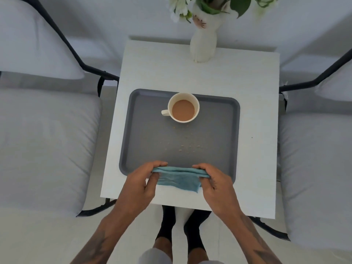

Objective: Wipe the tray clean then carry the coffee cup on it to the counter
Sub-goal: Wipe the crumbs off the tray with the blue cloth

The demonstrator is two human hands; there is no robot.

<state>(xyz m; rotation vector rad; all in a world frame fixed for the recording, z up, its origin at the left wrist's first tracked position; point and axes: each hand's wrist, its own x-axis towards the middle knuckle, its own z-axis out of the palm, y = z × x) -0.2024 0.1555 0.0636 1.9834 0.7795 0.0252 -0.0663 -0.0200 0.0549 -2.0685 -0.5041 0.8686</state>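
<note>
Fingers partly under cloth

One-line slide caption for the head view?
Both hands stretch a folded teal cloth over the crumb-strewn grey tray holding a white coffee cup.

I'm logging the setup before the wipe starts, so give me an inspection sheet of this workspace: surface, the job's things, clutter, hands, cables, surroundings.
Surface: white table, mostly bare around the tray.
Job's things: grey tray lying flat on the table; white coffee cup upright on the tray's far half, filled with milky coffee, handle to the left; blue cloth stretched over the tray's near edge.
Clutter: crumbs scattered on the tray nearer than the cup.
Hands: left hand and right hand each pinch one end of the cloth.
Cables: nothing seen.
Surroundings: white vase with flowers at the table's far edge; a cushioned chair on each side.
</note>
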